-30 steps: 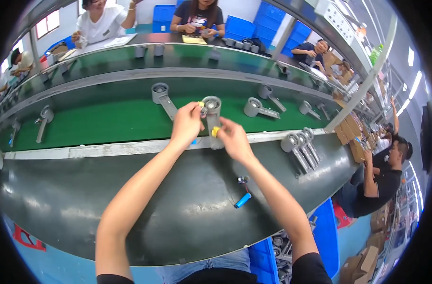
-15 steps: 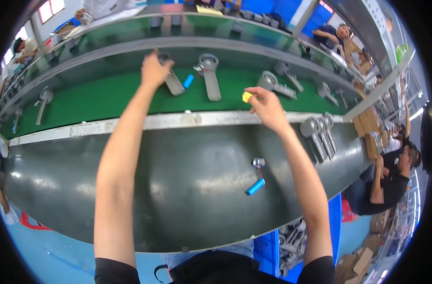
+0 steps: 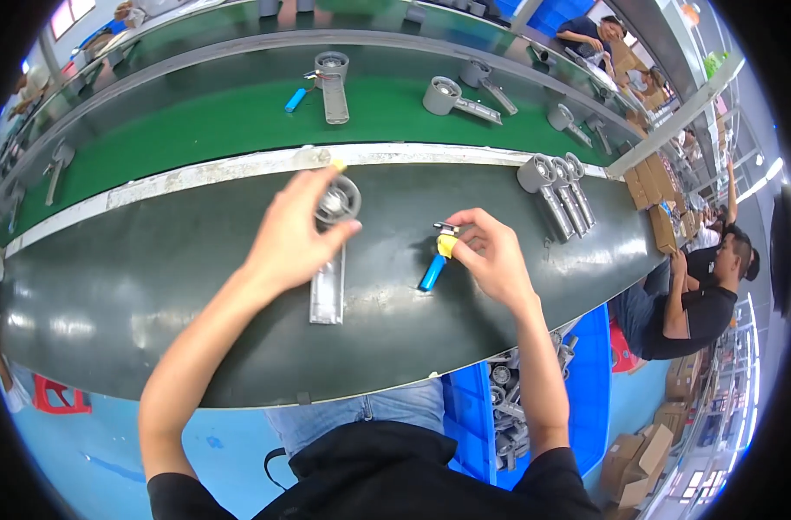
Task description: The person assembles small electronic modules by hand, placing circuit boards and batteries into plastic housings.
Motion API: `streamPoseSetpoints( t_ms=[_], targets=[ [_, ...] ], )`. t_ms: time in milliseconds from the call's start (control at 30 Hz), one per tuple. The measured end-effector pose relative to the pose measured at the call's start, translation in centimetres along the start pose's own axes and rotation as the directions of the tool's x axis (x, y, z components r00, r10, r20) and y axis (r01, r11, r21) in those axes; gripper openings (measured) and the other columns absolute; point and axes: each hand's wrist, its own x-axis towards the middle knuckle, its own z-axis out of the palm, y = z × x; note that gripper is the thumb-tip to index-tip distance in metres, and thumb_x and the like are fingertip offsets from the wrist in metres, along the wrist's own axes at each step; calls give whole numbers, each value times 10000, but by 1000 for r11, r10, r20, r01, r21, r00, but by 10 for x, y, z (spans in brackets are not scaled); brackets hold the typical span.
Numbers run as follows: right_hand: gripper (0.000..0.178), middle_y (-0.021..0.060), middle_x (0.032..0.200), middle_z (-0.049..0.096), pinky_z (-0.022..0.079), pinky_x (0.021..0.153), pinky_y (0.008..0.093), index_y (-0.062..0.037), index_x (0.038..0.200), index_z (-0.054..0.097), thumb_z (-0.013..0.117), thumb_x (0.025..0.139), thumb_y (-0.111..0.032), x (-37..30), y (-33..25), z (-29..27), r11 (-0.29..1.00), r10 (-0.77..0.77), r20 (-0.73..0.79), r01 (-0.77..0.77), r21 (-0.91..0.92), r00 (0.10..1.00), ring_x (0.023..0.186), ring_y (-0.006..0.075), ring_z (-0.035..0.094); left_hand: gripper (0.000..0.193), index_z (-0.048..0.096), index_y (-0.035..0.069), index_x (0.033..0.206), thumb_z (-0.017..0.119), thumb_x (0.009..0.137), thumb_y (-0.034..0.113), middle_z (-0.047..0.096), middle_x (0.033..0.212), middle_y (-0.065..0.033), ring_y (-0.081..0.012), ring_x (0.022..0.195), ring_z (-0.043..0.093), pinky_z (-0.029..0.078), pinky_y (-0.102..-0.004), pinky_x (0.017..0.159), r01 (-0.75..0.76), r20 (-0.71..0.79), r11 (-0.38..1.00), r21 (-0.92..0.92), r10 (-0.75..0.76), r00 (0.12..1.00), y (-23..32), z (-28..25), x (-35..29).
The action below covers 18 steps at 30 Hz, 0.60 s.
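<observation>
My left hand (image 3: 293,227) grips the round head of a grey fan housing (image 3: 328,290) over the dark tabletop, its handle pointing toward me. A yellow finger cot covers one fingertip. To the right, my right hand (image 3: 491,256), with another yellow finger cot, pinches a small wired part (image 3: 445,229). A blue cylindrical battery (image 3: 432,272) hangs below those fingers, tilted, its lower end close to or touching the table. The fingers partly hide the wires.
Several grey fan housings (image 3: 333,97) lie on the green belt (image 3: 213,113), one beside a blue battery (image 3: 296,100). Three more housings (image 3: 556,195) stand together at the table's right. A blue bin (image 3: 593,390) of grey parts is below the front edge. A co-worker (image 3: 703,295) sits at right.
My left hand has brought a fan housing from the green belt onto the table. My right hand has come down and taken the wired part with the battery, which lay on the table. The view has shifted.
</observation>
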Motion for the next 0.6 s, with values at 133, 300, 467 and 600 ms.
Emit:
streamPoseSetpoints(
  t_ms=[133, 300, 467, 600],
  targets=[
    [246, 97, 1010, 665, 497, 730, 260, -19, 1003, 678, 696, 761, 18, -20, -15, -4, 960, -265, -115, 273, 59, 957, 864, 130, 627, 654, 513, 13, 1345, 758, 800, 281, 487, 1367, -184, -352, 1314, 433, 319, -435, 1091, -93, 44, 992, 81, 90, 995, 25, 11, -13],
    [327, 105, 1074, 624, 491, 776, 298, -31, 1023, 695, 741, 703, 14, -11, -59, 9, 759, -651, -102, 647, -77, 752, 955, 200, 614, 596, 474, 31, 1408, 702, 882, 196, 558, 1292, -180, -297, 1217, 538, 409, -381, 1036, -351, -7, 841, -412, 382, 924, 56, 10, -29],
    [331, 84, 1058, 618, 486, 770, 272, -8, 1074, 679, 719, 746, 20, -14, -57, 28, 852, -494, -201, 517, 81, 846, 898, 148, 600, 319, 549, 12, 1292, 531, 989, 111, 654, 848, -67, -94, 777, 612, 508, -262, 722, 28, 14, 624, -781, -27, 1000, 43, 6, -39],
    [245, 57, 1014, 615, 469, 724, 212, 25, 1073, 667, 654, 830, 54, -18, -12, 41, 939, -227, -96, 244, 242, 969, 778, 78, 586, 120, 666, 22, 946, 630, 920, 134, 558, 601, -64, -82, 540, 500, 395, -270, 543, -15, 67, 971, -238, 31, 997, 25, -14, -41]
  ],
)
